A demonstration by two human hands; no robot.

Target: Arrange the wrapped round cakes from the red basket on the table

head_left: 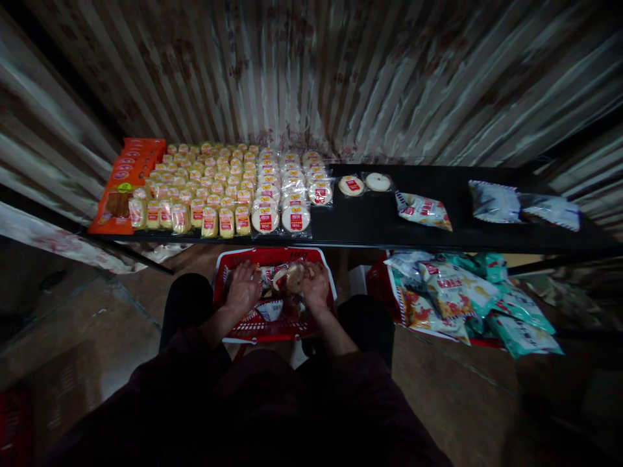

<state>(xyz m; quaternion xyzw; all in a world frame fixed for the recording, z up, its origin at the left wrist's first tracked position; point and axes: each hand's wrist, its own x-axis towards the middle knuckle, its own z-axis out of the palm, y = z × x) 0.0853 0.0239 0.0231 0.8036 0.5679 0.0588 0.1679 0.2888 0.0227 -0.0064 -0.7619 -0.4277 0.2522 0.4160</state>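
Both my hands are down in a red shopping basket (228, 259) on the floor between my knees. My left hand (242, 287) lies on the wrapped goods in the basket with its fingers curled over them. My right hand (315, 285) is closed round a clear-wrapped round pastry packet (291, 277) near the basket's far side. More packets (269, 310) lie loose in the basket under my hands.
A low black shelf (379, 224) runs across in front, with rows of small yellow packets (204, 188), round white cakes (287, 194), orange boxes (127, 175) at left and a few bags (422, 211) at right. A second red basket (379, 285) heaped with snack bags (457, 292) stands right. Corrugated wall behind.
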